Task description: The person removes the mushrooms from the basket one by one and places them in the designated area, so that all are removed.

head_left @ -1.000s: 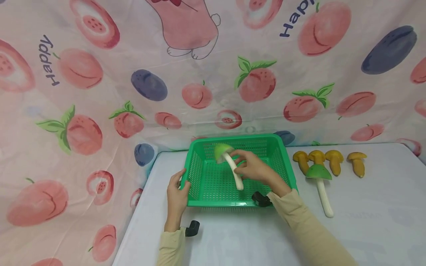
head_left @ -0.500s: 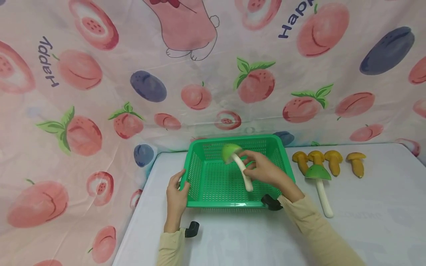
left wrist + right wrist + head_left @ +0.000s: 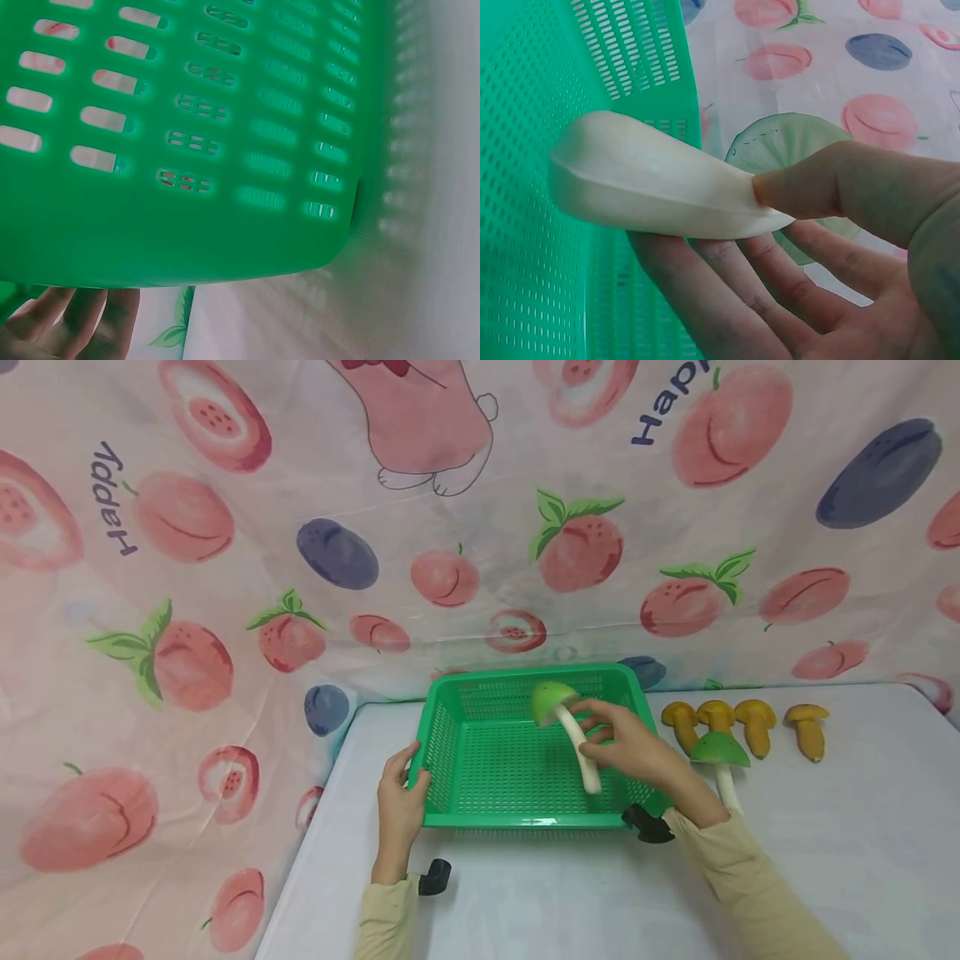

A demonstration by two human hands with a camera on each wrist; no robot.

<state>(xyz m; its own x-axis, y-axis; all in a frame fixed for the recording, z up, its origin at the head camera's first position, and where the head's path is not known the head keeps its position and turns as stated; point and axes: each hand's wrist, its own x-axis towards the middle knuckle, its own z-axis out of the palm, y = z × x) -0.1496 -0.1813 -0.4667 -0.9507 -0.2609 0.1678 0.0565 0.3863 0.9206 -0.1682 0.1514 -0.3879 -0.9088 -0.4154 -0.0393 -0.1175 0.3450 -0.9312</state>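
Note:
Over the right half of a green plastic basket (image 3: pixel 517 820), my right hand (image 3: pixel 633 745) pinches a toy mushroom (image 3: pixel 579 745) by its white stem, between thumb and fingers. Its green cap points up and left. In the right wrist view the thick stem end (image 3: pixel 645 180) faces the camera, with the thumb on top and fingers beneath. My left hand (image 3: pixel 402 797) grips the basket's left rim. In the left wrist view its fingers (image 3: pixel 86 322) show below the basket edge. A second green-capped mushroom (image 3: pixel 718 750) lies right of the basket, its lower stem hidden behind my right forearm.
Several yellow-brown toy mushrooms (image 3: pixel 756 727) lie in a row at the back right of the white table (image 3: pixel 847 843). A fruit-print cloth (image 3: pixel 465 535) hangs behind and on the left. Black wrist mounts (image 3: pixel 647 825) stick out from both sleeves.
My right hand has moved right across the basket, carrying the green-capped mushroom. The forearm now covers part of the second mushroom's stem. My left hand has stayed on the rim.

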